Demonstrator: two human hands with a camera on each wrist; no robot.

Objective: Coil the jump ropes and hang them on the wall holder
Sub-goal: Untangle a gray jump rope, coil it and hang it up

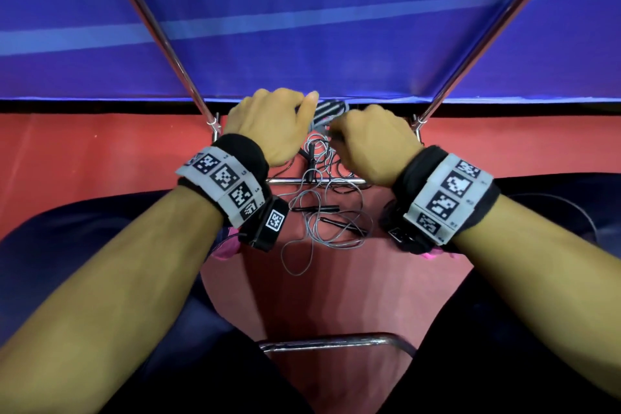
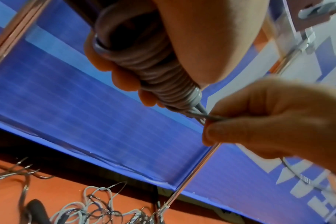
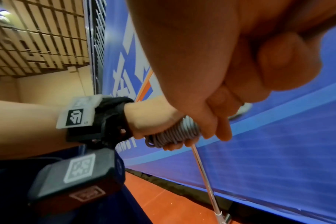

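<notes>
Left hand (image 1: 268, 126) gripped the coil (image 2: 159, 81) at upper centre; right hand (image 1: 373, 144) pinched its tail (image 2: 213, 117). A slipped pinch would likely unwind the wraps, or the floor tangle (image 1: 322, 215) might snag.

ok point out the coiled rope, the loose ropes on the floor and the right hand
coiled rope (image 2: 159, 77): left wrist view, middle of the grey windings
loose ropes (image 1: 331, 241): head view, grey strands of the tangle
right hand (image 1: 373, 144): head view, back of the hand
</notes>
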